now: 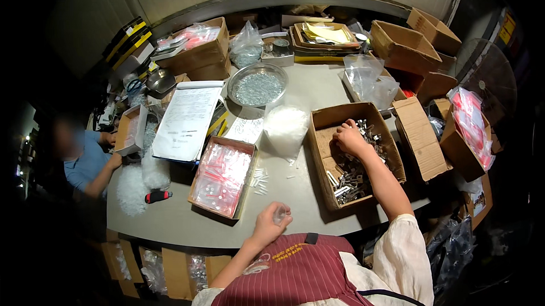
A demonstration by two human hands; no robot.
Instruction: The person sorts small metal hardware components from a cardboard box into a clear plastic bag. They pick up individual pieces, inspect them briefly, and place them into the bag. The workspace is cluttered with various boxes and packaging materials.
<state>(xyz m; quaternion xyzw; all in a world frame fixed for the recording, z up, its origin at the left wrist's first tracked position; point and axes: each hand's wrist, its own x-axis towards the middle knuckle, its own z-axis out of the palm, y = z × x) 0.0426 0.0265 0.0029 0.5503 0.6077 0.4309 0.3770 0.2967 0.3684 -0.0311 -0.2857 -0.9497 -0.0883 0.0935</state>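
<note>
My left hand (271, 225) is held near the table's front edge, its fingers curled round a small clear plastic piece (279, 214) that looks like a little bag. My right hand (350, 137) reaches into an open cardboard box (322, 175) on the right. Its fingers point down and are bent together among loose metal parts (353, 182); what they pinch, if anything, is hidden. Left of the box stands a bag of white pieces (285, 130). Several small white plastic pieces (260, 181) lie beside a shallow box of small red-and-clear plastic bags (222, 176).
A round metal bowl of small shiny parts (257, 87) stands farther back. Papers on a clipboard (187, 119) and a red-and-black tool (158, 196) lie left. Another person (91, 158) works at the left edge. Cardboard boxes (406, 45) crowd the back and right.
</note>
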